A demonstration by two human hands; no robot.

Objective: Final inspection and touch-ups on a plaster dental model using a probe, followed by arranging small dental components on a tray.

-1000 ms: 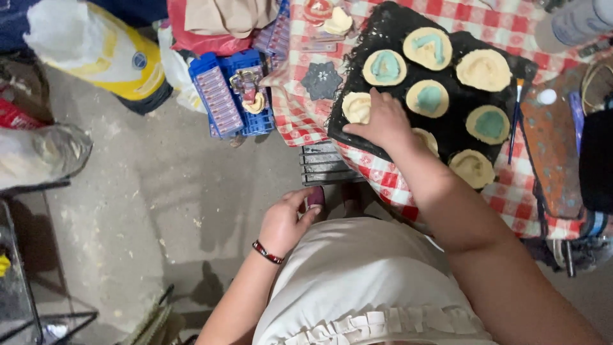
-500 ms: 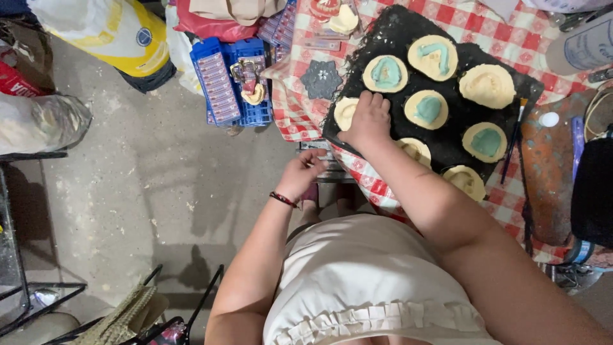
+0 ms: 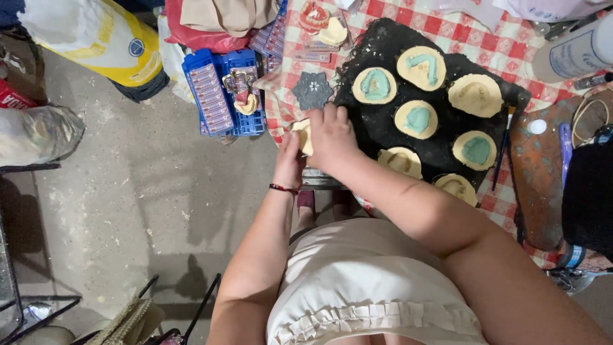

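At table [image 3: 511, 38] edge, both hands closed on cream plaster mould [image 3: 302, 135], left hand [image 3: 288, 163] under, right hand [image 3: 332, 134] over, beside black tray [image 3: 383, 45] w/ round moulds.

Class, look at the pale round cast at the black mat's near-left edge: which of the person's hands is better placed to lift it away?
Probably the right hand: it lies over the cast, while the left hand only touches its edge.

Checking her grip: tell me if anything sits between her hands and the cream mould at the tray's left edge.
Nothing visible does. The left hand and right hand both touch the cream mould directly, at the black tray's left edge.
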